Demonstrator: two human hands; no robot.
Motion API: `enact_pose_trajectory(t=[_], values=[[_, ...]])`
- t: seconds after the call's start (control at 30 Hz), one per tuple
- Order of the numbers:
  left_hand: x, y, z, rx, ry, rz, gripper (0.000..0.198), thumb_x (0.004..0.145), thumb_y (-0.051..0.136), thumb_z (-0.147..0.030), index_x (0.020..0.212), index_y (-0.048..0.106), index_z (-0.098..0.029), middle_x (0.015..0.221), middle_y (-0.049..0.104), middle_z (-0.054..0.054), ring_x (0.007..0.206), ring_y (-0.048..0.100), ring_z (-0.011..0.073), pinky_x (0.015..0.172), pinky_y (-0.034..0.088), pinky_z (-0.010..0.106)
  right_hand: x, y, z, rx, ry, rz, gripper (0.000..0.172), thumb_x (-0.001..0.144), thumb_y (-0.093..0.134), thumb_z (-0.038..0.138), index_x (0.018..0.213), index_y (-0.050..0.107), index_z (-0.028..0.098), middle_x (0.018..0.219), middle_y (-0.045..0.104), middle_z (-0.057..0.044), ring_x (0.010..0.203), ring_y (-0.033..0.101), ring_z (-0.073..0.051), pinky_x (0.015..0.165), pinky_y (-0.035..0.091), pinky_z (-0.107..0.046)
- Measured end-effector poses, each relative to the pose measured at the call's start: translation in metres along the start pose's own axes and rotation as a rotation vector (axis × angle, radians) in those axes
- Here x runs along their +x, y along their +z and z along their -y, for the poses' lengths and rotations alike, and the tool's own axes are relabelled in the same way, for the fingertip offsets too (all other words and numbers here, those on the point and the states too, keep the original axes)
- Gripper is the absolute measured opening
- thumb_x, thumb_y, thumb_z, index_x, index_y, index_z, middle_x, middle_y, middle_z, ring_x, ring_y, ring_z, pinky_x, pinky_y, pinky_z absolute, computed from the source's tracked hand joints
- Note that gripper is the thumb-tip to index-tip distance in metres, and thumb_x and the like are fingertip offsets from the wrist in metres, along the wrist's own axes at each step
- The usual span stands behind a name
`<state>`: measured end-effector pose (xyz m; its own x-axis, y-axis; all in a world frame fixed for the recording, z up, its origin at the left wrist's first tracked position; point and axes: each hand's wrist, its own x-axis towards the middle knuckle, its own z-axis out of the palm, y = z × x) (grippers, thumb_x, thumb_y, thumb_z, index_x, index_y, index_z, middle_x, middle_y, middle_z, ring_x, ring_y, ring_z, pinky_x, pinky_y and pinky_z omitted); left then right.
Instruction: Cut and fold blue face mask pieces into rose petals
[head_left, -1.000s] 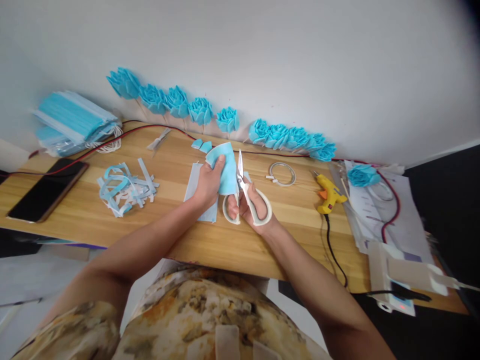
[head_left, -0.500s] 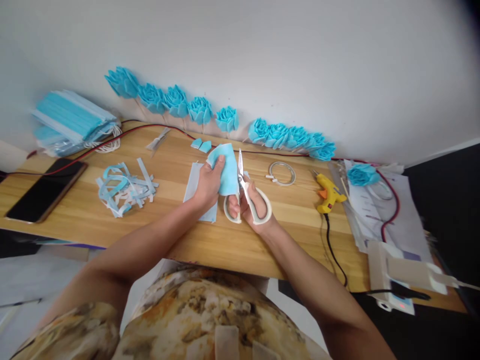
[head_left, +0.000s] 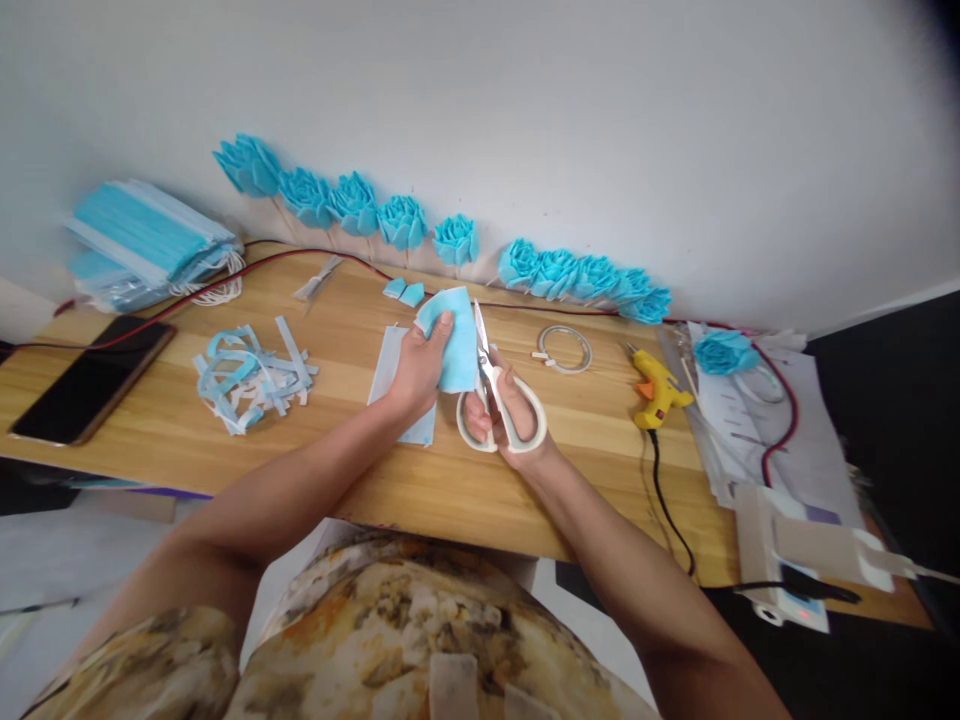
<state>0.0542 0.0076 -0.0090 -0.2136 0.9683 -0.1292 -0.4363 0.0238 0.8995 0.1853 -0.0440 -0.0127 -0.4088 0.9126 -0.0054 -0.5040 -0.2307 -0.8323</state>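
Pinched in my left hand [head_left: 420,362] is a blue piece of mask fabric [head_left: 457,350], raised over the table. My right hand [head_left: 517,400] has its fingers through the handles of white-handled scissors [head_left: 484,360]. The blades lie along the fabric's right edge; how far they are parted is hard to make out. Under my left hand, a pale blue fabric sheet [head_left: 386,362] lies flat on the wood. Two small cut blue pieces [head_left: 411,295] rest just beyond the held fabric. To the left is a pile of cut strips [head_left: 251,375].
Blue fabric flowers [head_left: 401,222] on sticks line the wall. A stack of face masks [head_left: 150,240] and a phone [head_left: 90,380] lie left. Rightward are a wire ring [head_left: 565,349], a yellow glue gun [head_left: 658,390] with its cord, and a power strip [head_left: 757,530]. A red-black cable [head_left: 322,252] crosses behind.
The scissor handles have drawn closer together and shifted slightly right in my right hand. My left hand holds the fabric in nearly the same place.
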Motion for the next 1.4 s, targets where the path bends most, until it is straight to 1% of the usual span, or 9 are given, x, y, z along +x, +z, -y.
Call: enact_pose_trajectory(t=[0.27,0.5,0.67,0.77,0.93,1.03,1.17,1.3,1.4], values=[[0.000,0.000,0.000,-0.013,-0.001,0.010,0.036,0.081,0.080,-0.050,0.090,0.067,-0.017,0.070,0.064,-0.002,0.064,0.059,0.0125,0.063,0.048,0.025,-0.001,0.007,0.003,-0.027,0.015,-0.028,0.054,0.086,0.069,0.071,0.113,0.057,0.026,0.058,0.052,0.009,0.040,0.040,-0.008,0.036,0.034,-0.019],[-0.001,0.003,-0.003,-0.030,-0.032,-0.022,0.024,0.089,0.074,-0.039,0.093,0.068,-0.016,0.076,0.069,0.001,0.075,0.067,0.0159,0.073,0.051,0.027,-0.002,0.006,0.001,-0.035,0.001,-0.023,0.054,0.088,0.069,0.067,0.122,0.057,0.026,0.060,0.052,0.009,0.041,0.041,-0.008,0.036,0.033,-0.018],[-0.001,0.002,-0.008,-0.051,-0.060,0.010,0.019,0.093,0.070,-0.035,0.091,0.068,-0.016,0.074,0.068,0.000,0.074,0.067,0.0146,0.070,0.053,0.024,-0.003,0.005,0.003,-0.090,-0.021,-0.012,0.057,0.090,0.068,0.066,0.128,0.058,0.025,0.059,0.052,0.009,0.040,0.040,-0.008,0.036,0.032,-0.019],[0.003,-0.002,-0.010,-0.085,-0.080,0.023,0.028,0.087,0.076,-0.043,0.090,0.068,-0.016,0.071,0.068,0.000,0.069,0.066,0.0143,0.066,0.053,0.024,-0.004,0.008,0.007,-0.126,-0.036,0.010,0.061,0.093,0.067,0.062,0.139,0.054,0.023,0.057,0.052,0.009,0.040,0.040,-0.008,0.036,0.031,-0.019],[0.010,-0.004,-0.013,-0.132,-0.094,0.053,0.043,0.069,0.090,-0.048,0.090,0.070,-0.017,0.074,0.072,0.001,0.069,0.068,0.0168,0.069,0.055,0.028,-0.003,0.012,0.012,-0.139,-0.014,0.007,0.073,0.089,0.071,0.063,0.145,0.048,0.024,0.056,0.051,0.010,0.039,0.037,-0.008,0.037,0.031,-0.020],[0.012,-0.004,-0.013,-0.131,-0.088,0.058,0.046,0.065,0.091,-0.049,0.091,0.071,-0.016,0.078,0.074,0.003,0.075,0.071,0.0191,0.074,0.057,0.030,-0.003,0.007,0.009,-0.140,0.007,0.026,0.066,0.088,0.068,0.068,0.134,0.055,0.024,0.059,0.053,0.008,0.043,0.042,-0.010,0.040,0.035,-0.022],[0.011,-0.005,-0.013,-0.124,-0.088,0.055,0.046,0.066,0.091,-0.049,0.092,0.071,-0.016,0.081,0.076,0.003,0.074,0.071,0.0182,0.073,0.057,0.029,-0.002,0.001,0.005,-0.145,0.027,0.056,0.054,0.091,0.062,0.071,0.117,0.058,0.024,0.061,0.055,0.005,0.048,0.046,-0.013,0.043,0.040,-0.023],[0.012,-0.005,-0.012,-0.124,-0.082,0.066,0.043,0.067,0.090,-0.047,0.090,0.070,-0.016,0.078,0.073,0.001,0.069,0.068,0.0158,0.071,0.056,0.028,-0.002,-0.001,0.006,-0.131,0.027,0.094,0.050,0.094,0.060,0.069,0.120,0.056,0.026,0.061,0.055,0.006,0.048,0.046,-0.013,0.044,0.039,-0.024],[0.012,-0.005,-0.011,-0.122,-0.069,0.085,0.043,0.068,0.090,-0.047,0.090,0.070,-0.016,0.077,0.072,0.001,0.068,0.066,0.0151,0.070,0.055,0.028,-0.002,0.000,0.007,-0.119,0.022,0.092,0.048,0.095,0.060,0.067,0.119,0.056,0.026,0.063,0.055,0.005,0.049,0.047,-0.013,0.044,0.040,-0.024]])
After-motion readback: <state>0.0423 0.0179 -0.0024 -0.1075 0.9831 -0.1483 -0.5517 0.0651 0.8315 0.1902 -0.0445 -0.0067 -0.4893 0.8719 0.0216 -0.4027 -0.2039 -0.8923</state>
